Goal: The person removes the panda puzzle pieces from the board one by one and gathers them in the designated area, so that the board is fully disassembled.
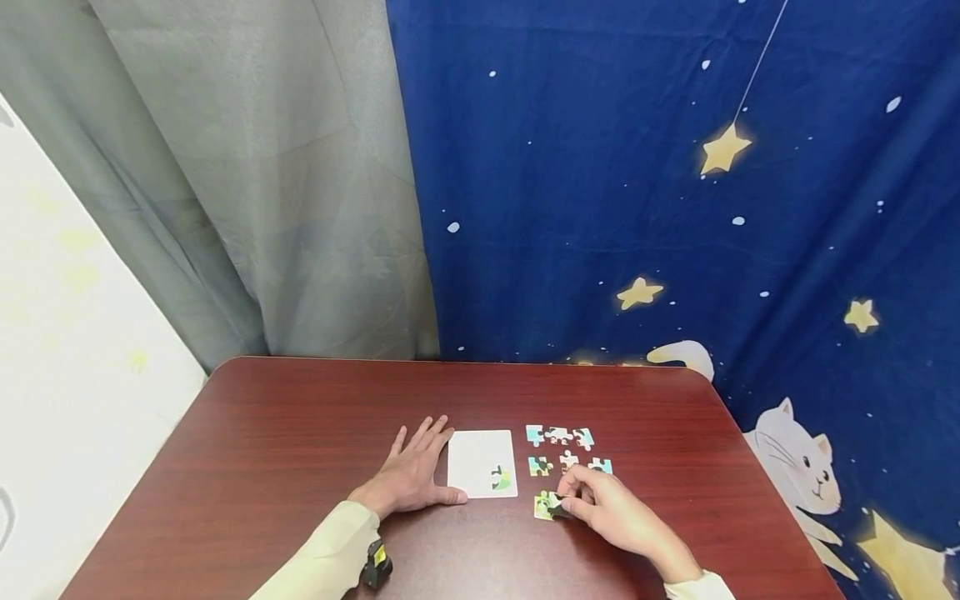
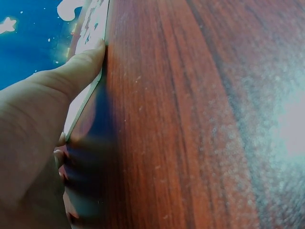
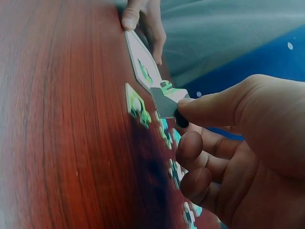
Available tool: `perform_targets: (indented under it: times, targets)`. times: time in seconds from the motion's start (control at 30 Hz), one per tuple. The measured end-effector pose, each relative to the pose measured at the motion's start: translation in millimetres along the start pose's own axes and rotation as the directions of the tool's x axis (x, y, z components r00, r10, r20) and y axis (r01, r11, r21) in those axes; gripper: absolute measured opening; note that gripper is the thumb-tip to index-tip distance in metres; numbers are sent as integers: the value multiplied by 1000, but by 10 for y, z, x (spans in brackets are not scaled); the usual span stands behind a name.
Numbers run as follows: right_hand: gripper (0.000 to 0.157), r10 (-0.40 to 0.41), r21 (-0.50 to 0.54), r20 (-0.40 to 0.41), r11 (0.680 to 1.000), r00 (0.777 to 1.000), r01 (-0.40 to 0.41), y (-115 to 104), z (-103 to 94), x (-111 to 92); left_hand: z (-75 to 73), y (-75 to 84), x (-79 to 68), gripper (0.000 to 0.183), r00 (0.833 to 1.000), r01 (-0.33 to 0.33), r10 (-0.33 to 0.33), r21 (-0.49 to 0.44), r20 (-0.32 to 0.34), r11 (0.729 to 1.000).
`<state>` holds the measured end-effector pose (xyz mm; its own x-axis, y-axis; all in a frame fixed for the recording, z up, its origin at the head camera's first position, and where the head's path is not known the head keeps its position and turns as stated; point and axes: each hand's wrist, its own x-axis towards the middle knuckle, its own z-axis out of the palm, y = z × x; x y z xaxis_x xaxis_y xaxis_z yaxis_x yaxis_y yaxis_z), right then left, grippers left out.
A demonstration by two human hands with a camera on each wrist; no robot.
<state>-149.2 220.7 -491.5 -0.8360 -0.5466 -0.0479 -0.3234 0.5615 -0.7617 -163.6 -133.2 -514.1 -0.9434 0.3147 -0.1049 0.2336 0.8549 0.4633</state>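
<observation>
My right hand (image 1: 613, 510) pinches a black, white and green jigsaw puzzle piece (image 3: 166, 102) between thumb and fingers, raised above the table in the right wrist view. Just left of it lies another green puzzle piece (image 1: 542, 507). A white puzzle board (image 1: 471, 457) lies flat between the hands, with one piece (image 1: 502, 479) in its lower right corner. At the board's left side rests my left hand (image 1: 411, 477), fingers spread. Its thumb (image 2: 86, 64) touches the board's near left edge in the left wrist view.
Several loose puzzle pieces lie in two rows right of the board, including a blue one (image 1: 534, 434) and one in the nearer row (image 1: 538, 467). The dark red wooden table (image 1: 300, 433) ends at the back before grey and blue star-patterned curtains (image 1: 540, 208).
</observation>
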Motion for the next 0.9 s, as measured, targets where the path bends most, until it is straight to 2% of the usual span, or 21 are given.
perform_targets:
  times: [0.47,0.63,0.9]
  targets:
    - [7,63,-44,-12,997,998,-63,212,-138,-50,28,-26,20,115,1000,-6,6,-5,-4,1000]
    - [8,54,-110,-37,992,998,-58,263,-135,-37,-9,-3,17,115,1000,-7,7,-6,4,1000]
    - [10,5,-190,-100,981,995,-24,284,-98,-32,68,-83,34,116,999,-32,31,-38,-10,999]
